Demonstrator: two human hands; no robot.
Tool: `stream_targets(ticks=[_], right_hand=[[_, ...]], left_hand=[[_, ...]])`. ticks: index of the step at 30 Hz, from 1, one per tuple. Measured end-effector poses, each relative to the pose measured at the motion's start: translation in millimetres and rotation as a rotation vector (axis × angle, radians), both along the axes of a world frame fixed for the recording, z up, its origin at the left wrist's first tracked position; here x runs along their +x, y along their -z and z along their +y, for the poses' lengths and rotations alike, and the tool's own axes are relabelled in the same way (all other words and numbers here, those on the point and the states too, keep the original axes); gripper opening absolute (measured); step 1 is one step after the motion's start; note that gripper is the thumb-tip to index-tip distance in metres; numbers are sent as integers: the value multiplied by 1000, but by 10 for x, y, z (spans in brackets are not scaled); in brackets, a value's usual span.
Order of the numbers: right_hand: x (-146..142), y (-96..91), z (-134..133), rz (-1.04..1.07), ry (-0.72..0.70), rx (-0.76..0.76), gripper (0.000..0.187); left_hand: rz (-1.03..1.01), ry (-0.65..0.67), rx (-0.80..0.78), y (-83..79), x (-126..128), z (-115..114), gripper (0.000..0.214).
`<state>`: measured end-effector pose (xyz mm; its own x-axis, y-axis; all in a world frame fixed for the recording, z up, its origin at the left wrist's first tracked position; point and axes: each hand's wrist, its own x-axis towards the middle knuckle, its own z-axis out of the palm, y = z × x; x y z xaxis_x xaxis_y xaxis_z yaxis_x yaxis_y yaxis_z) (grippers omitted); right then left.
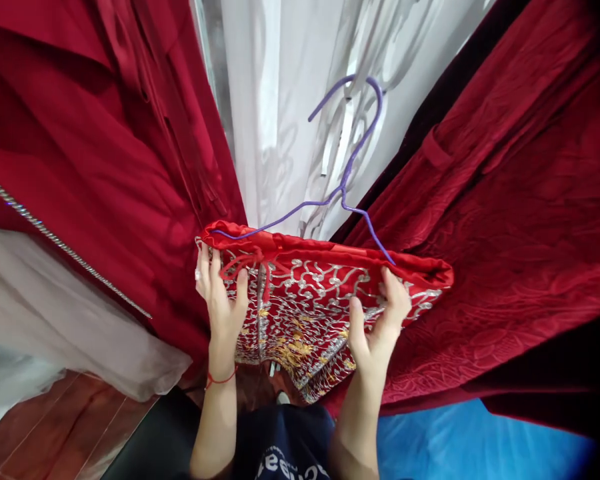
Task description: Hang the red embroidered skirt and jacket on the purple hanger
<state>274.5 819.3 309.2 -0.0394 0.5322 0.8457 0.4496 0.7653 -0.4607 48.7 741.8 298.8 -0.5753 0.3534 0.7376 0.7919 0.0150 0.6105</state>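
A red skirt [310,293] with silver swirls and gold embroidery hangs in front of me, its waistband running across the view. A thin purple hanger [347,173] has its two arms tucked into the waistband, and its hook points upward. My left hand [223,307] grips the skirt at the left end of the waistband, beside a tied red drawstring [247,263]. Toward the right end, my right hand [380,320] holds the skirt's fabric just below the hanger's tip. Both thumbs lie on the front of the cloth; some fingertips are hidden.
Dark red garments hang at the left [155,167] and at the right [520,220]. Between them stands a white ornamental panel [280,100] with curved shapes. White sheer fabric [80,313] drapes lower left above a reddish tiled floor [65,427]. A blue surface [470,440] lies lower right.
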Motion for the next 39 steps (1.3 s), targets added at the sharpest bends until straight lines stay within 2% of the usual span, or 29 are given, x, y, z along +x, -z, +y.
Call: stream_targets(ticks=[2, 6, 10, 15, 18, 20, 21, 23, 26, 29, 31, 33, 36, 38, 39], right_hand=[[14, -17, 26, -119, 17, -28, 67], [-52, -6, 42, -282, 30, -135, 71], [-95, 21, 61, -338, 33, -133, 72], [-131, 25, 128, -203, -41, -109, 70], [-226, 13, -16, 82, -57, -9, 49], [-320, 4, -249, 330, -165, -3, 29], [-384, 7, -397, 397, -272, -39, 24], [-563, 45, -721, 328, -559, -151, 22], [-1003, 235, -1221, -57, -955, -249, 21], [-1580, 606, -1802, -487, -1129, -263, 24], [-1929, 905, -2294, -842, -1148, -234, 24], [-2183, 1174, -2861, -1092, -1205, -180, 21], [-2389, 1429, -3743, -1196, -1392, -111, 18], [-2457, 1498, -4279, -1221, -1490, -69, 21], [-2482, 1514, -4516, -1237, -1529, -51, 21]], left_hand=[[15, 42, -86, 18, -60, 26, 69], [17, 43, -113, 51, -84, 36, 71], [42, 48, -181, -26, -70, 5, 73], [96, 63, -223, -152, -43, -229, 67], [71, 56, -194, -84, 50, -484, 63], [18, 53, -195, 23, 102, -687, 60], [-15, 49, -205, 88, 113, -802, 57], [-77, 32, -225, 239, 97, -1080, 46], [-192, -9, -232, 518, -20, -1684, 29], [-389, -132, -263, 844, -200, -2597, 28], [-548, -332, -358, 1050, -312, -3361, 27], [-688, -584, -441, 1214, -376, -4180, 24], [-826, -925, -443, 1356, -331, -5314, 24], [-891, -1121, -418, 1403, -215, -5894, 26], [-923, -1207, -411, 1424, -142, -6115, 27]])
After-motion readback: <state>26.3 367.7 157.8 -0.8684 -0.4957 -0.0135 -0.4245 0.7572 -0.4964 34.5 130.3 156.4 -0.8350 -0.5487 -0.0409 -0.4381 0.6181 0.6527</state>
